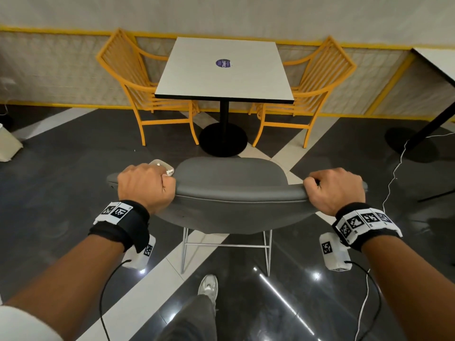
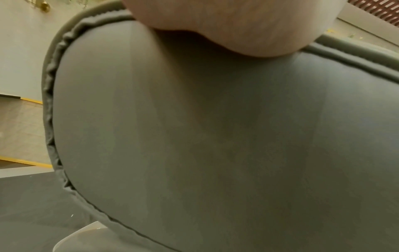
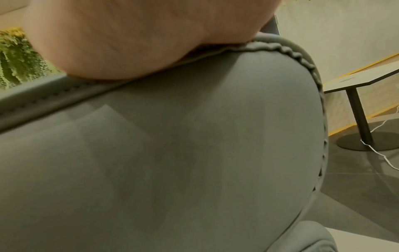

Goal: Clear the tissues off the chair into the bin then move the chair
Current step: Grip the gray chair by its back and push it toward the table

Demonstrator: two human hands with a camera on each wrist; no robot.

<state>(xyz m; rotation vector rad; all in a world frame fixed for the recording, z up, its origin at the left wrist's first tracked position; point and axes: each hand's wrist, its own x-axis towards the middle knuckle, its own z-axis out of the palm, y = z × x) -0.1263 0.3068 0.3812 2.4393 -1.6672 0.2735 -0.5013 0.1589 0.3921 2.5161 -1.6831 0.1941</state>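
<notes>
1. Leftmost, a white bin (image 1: 7, 141) stands at the edge of the floor, well apart from the chair; its contents are not visible.
2. Left hand (image 1: 145, 187) is clenched over the left end of the top edge of the grey upholstered shell chair (image 1: 231, 193); its palm presses the piped seam in the left wrist view (image 2: 237, 25).
3. Small white object (image 1: 162, 167) shows just beyond the left knuckles; whether it is a leftover tissue or something on the floor I cannot tell. Risk: if it is a tissue, moving the chair could drop it.
4. Chair sits centre, on thin white wire legs (image 1: 184, 249), facing a white square pedestal table (image 1: 225, 70) flanked by two orange slatted metal armchairs (image 1: 138, 89). Risk: pushing forward could knock the table's black round base (image 1: 222, 139).
5. Right hand (image 1: 334, 188) grasps the backrest's right end, fingers curled over the rim.
6. White cable (image 1: 394, 173) trails on the glossy dark floor to the right. Risk: a chair leg or foot could snag it if the chair swings that way.
</notes>
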